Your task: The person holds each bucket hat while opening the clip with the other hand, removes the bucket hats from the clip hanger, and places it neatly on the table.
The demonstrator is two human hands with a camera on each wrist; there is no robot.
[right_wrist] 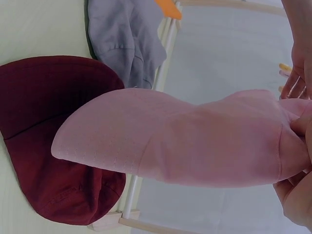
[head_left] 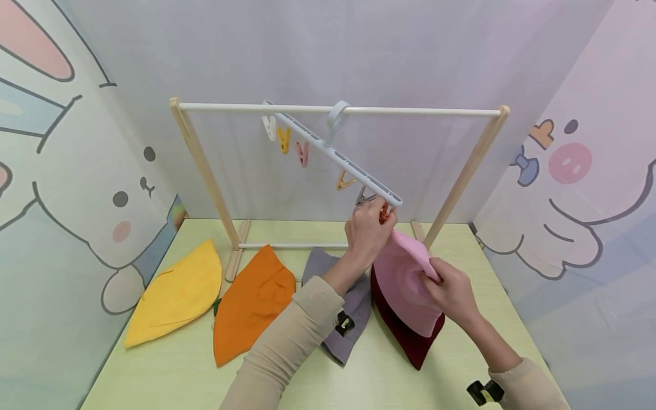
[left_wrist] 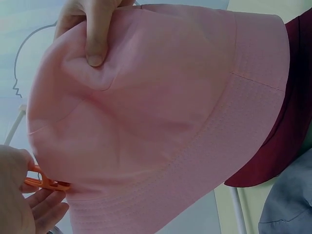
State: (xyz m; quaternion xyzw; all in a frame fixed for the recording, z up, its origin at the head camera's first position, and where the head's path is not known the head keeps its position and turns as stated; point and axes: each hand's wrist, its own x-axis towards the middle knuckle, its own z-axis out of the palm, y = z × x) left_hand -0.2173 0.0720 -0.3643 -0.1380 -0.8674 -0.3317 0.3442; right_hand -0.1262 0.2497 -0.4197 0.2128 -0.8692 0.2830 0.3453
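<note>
A pink bucket hat [head_left: 405,279] hangs tilted below the right end of a pale blue clip hanger [head_left: 359,169]. My left hand [head_left: 366,230] pinches the orange clip [left_wrist: 46,183] at that end, whose tips meet the hat's fabric beside the brim seam. On the crown, my right hand [head_left: 451,287] grips the cloth, thumb pressed into a fold in the left wrist view. A dark red hat [right_wrist: 58,141] lies on the table behind and under the pink one. Along the hanger dangle more clips: white [head_left: 269,128], yellow [head_left: 283,140], pink [head_left: 302,154], light orange [head_left: 345,181] and grey [head_left: 364,196].
The hanger hooks over the white bar [head_left: 420,111] of a wooden-legged rack [head_left: 463,176]. Yellow [head_left: 176,296], orange [head_left: 258,304] and grey [head_left: 353,307] hats lie in a row on the pale green table [head_left: 179,381]. My left forearm crosses over the grey hat.
</note>
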